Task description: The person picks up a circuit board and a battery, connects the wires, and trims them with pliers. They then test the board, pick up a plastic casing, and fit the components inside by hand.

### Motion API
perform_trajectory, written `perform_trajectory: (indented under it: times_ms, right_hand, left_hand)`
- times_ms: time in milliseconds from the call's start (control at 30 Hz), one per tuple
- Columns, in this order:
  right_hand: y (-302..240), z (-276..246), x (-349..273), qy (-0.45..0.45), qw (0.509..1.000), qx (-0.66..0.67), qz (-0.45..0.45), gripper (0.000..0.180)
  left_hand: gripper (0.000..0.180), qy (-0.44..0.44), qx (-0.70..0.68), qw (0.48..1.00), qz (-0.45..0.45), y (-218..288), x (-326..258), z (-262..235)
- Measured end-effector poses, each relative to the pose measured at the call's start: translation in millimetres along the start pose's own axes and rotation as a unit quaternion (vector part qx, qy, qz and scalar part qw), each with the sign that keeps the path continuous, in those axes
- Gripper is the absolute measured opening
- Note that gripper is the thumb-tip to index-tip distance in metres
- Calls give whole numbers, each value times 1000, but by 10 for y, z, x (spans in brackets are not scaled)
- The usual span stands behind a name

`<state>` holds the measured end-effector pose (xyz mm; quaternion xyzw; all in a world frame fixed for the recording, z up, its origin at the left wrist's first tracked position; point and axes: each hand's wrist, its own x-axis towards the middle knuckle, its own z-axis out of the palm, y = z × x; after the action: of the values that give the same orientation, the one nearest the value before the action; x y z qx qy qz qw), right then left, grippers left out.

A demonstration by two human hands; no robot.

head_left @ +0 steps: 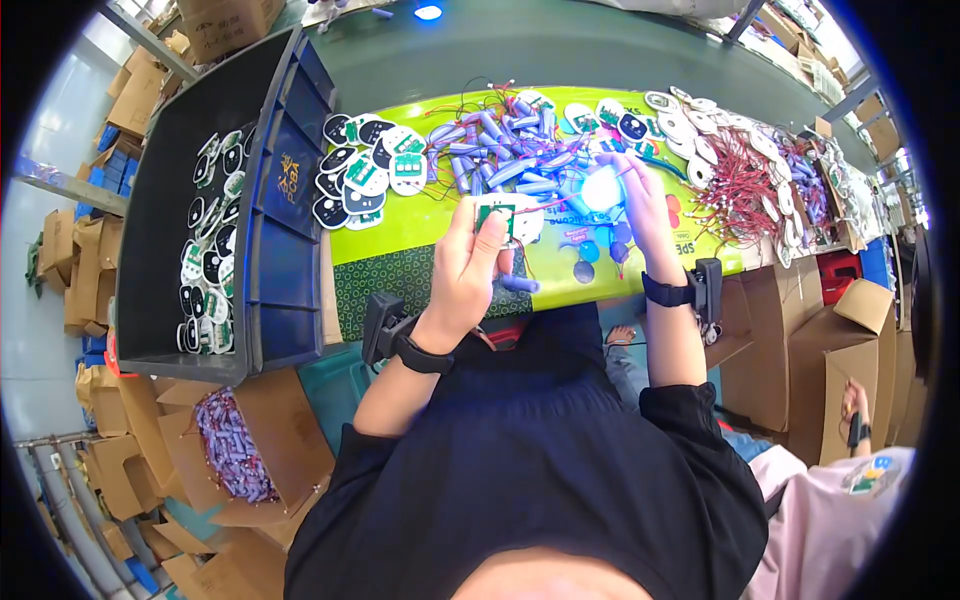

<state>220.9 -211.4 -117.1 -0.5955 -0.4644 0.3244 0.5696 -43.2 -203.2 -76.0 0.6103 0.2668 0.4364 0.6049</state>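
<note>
My left hand (468,262) pinches a green circuit board (496,222) on a white piece, the thumb lying across the board. Below those fingers a purple cylindrical battery (518,284) hangs on thin wires. A red wire (560,204) runs from the board towards my right hand (648,212), whose fingers are around a brightly lit blue-white light (603,190). Glare hides the light's shape and part of the fingertips. Just beyond both hands lies a heap of purple batteries (500,140) with wires.
White pieces with green boards (365,175) are piled at the left on the yellow-green mat (400,238). A black crate (282,200) of similar pieces stands beyond. Red wires (735,190) and white rings (700,120) lie right. Below left, a carton (285,440) contains batteries. A co-worker's pink sleeve (830,520) is lower right.
</note>
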Motion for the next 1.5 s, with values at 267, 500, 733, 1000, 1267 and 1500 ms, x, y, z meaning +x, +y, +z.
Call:
perform_trajectory:
  times_ms: [267, 500, 733, 1000, 1267, 1500]
  right_hand:
    - [-110, -39, 99, -79, 970, 229, 17, 32]
    - [-479, -6, 925, -89, 934, 345, -8, 44]
    - [-265, -274, 1435, 18, 988, -92, -120, 45]
    - [-95, -193, 132, 10, 929, -350, -119, 28]
    - [43, 264, -439, 15, 887, -448, -111, 23]
    - [410, 644, -448, 106, 896, -399, -163, 19]
  left_hand:
    - [22, -2, -37, 999, -3, 140, 210, 13]
    - [25, -33, -76, 992, 92, 393, 1535, -169]
    - [62, 32, 83, 987, 135, 299, 2393, -368]
    - [43, -48, 375, 926, 0, 59, 1025, -565]
    - [52, 29, 682, 730, 38, -232, 314, -779]
    - [49, 31, 650, 759, 12, -379, 216, -859]
